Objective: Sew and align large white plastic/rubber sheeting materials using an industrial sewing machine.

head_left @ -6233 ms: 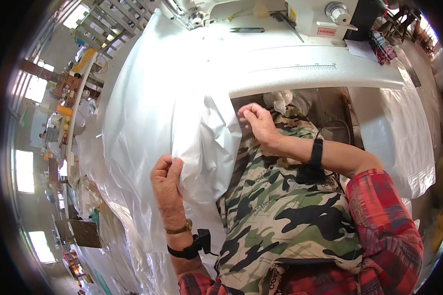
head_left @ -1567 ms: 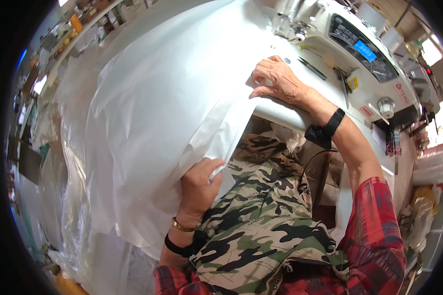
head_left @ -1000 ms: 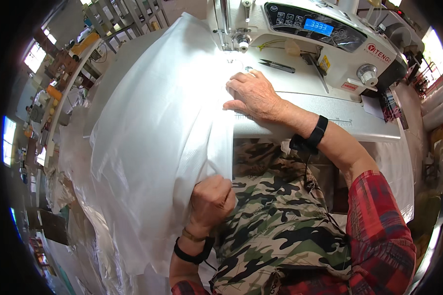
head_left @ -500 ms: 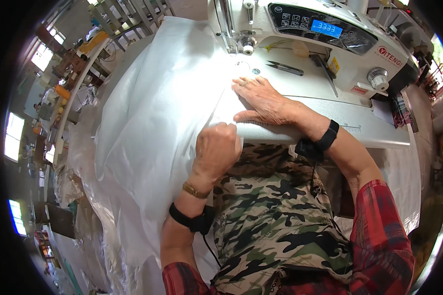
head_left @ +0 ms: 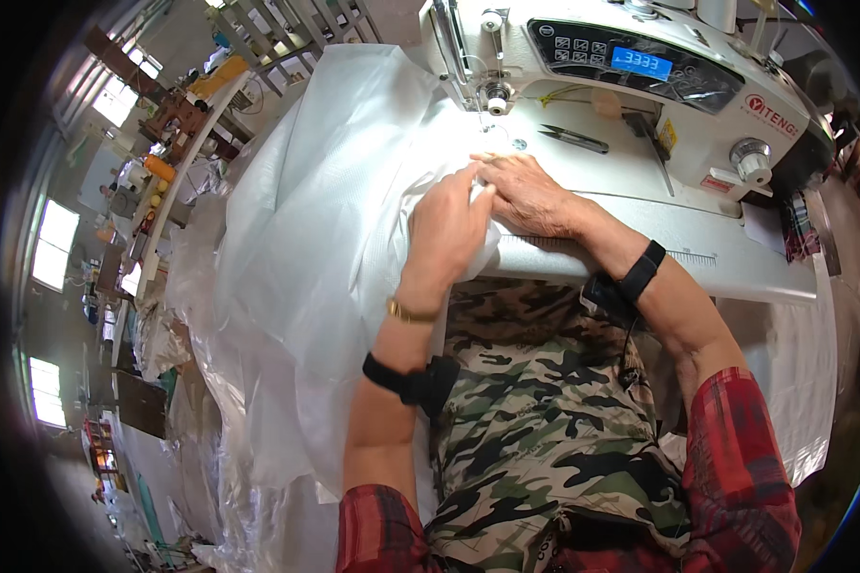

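A large sheet of thin white fabric (head_left: 301, 220) hangs over the left of the sewing machine bed and down beside my lap. My left hand (head_left: 449, 224) is closed, pinching a bunched edge of this fabric close to the front of the bed. Against its fingertips, my right hand (head_left: 530, 196) curls over the same edge, fingers bent and thumb mostly hidden. Both hands are just in front of the sewing machine's needle area (head_left: 487, 119), which is brightly lit. The fabric between the fingers is partly covered.
Black thread snips (head_left: 575, 139) lie on the machine bed right of the needle. The white sewing machine (head_left: 678, 105) has a lit display panel and a handwheel-like knob (head_left: 751, 162). A cluttered curved bench (head_left: 177, 181) stands at the far left. A camouflage apron (head_left: 554, 411) covers my lap.
My left hand has moved up and forward to meet the right, bringing the fabric edge along. My right hand's fingers have curled in from lying flat. The whole view has shifted slightly.
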A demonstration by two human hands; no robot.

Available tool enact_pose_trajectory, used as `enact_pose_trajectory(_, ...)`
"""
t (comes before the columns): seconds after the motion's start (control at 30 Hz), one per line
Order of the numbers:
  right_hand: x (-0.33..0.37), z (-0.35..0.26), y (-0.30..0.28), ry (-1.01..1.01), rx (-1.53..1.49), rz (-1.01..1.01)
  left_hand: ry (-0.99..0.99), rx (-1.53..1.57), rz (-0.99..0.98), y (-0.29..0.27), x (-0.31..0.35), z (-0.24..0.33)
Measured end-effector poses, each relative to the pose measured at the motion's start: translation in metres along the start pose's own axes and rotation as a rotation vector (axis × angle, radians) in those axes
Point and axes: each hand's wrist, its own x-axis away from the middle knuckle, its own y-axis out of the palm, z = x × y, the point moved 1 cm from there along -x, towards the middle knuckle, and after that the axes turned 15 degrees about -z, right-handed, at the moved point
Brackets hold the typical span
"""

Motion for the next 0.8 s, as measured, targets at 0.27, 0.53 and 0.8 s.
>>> enact_pose_trajectory(0.27,0.039,-0.023,0.001,0.026,-0.451,0.198,-0.058,0.240,0.054,0.077,0.205,-0.002)
enact_pose_trajectory(0.53,0.072,-0.071,0.023,0.116,-0.113,0.272,-0.750,0.221,0.159,0.125,0.337,-0.078)
enact_pose_trajectory(0.8,0.077,-0.092,0.034,0.014,-0.626,0.311,-0.556,-0.019,0.975,0.008,0.321,-0.067)
